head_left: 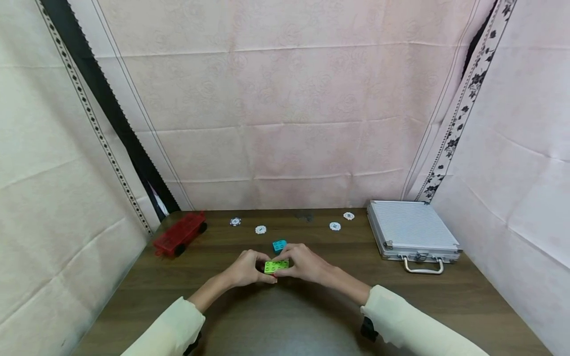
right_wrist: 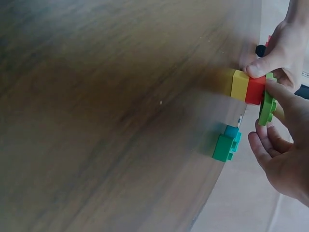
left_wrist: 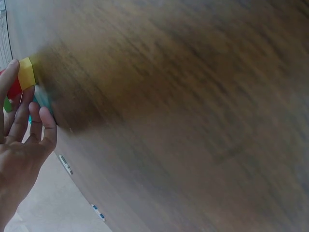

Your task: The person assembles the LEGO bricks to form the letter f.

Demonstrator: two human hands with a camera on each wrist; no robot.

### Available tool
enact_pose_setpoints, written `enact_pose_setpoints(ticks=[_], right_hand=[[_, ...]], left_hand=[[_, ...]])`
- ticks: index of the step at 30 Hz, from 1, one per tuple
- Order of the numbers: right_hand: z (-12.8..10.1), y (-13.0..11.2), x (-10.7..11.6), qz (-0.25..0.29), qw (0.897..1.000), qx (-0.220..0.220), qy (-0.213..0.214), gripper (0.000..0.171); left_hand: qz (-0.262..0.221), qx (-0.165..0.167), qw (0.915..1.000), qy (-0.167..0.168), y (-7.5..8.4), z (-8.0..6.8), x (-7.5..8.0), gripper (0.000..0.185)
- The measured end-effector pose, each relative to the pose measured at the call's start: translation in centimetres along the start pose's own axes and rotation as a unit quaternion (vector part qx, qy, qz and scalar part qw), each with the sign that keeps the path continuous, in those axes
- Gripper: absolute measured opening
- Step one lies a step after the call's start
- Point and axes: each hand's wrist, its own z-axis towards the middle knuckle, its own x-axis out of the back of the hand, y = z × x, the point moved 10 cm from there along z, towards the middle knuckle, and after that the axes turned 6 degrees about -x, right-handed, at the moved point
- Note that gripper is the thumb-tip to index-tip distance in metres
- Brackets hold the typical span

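A lime-green toy brick (head_left: 276, 267) with studs lies across the top of a red brick (right_wrist: 256, 92), and the red one sits over a yellow brick (right_wrist: 240, 85). My left hand (head_left: 244, 269) holds this stack from the left, its thumb against the red brick. From the right, my right hand (head_left: 304, 264) pinches the lime-green brick between thumb and fingers. Just behind the hands stands a second small stack, a blue brick (head_left: 279, 245) above a green brick (right_wrist: 223, 147). The yellow brick is hidden in the head view.
On the wooden table (head_left: 276, 321), a red toy wagon (head_left: 181, 234) with black wheels stands at the far left. A silver case (head_left: 411, 230) lies at the right, its handle toward me. Several poker chips, one a white chip (head_left: 335, 226), are spread along the back. Cloth walls (head_left: 285, 109) surround the table.
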Motion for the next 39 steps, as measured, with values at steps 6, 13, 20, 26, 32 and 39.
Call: enact_pose_setpoints(ticks=[6, 13, 20, 26, 32, 39], right_hand=[[0.2, 0.0, -0.4, -0.018, 1.000, 0.005, -0.006, 0.032], [0.1, 0.0, -0.4, -0.052, 0.999, 0.011, 0.001, 0.034], [0.2, 0.2, 0.0, -0.021, 1.000, 0.015, -0.003, 0.031], [0.4, 1.2, 2.1, 0.011, 0.999, 0.014, 0.034, 0.026], [0.5, 4.0, 3.3, 0.017, 0.998, -0.006, 0.059, 0.024], [0.5, 6.9, 2.4, 0.024, 0.996, -0.062, 0.056, 0.030]], left_hand=[[0.002, -0.001, 1.0000, -0.003, 0.0, -0.1, 0.1, 0.022], [0.019, -0.008, 0.9998, -0.004, 0.2, 0.1, 0.1, 0.023], [0.026, -0.011, 0.9996, -0.005, 0.3, 0.2, 0.0, 0.026], [0.024, -0.013, 0.9996, -0.001, 0.3, 0.1, 0.1, 0.032], [0.027, -0.001, 0.9996, -0.002, 0.0, 0.0, 0.2, 0.039], [0.029, -0.005, 0.9996, -0.004, 0.2, 0.1, 0.0, 0.039]])
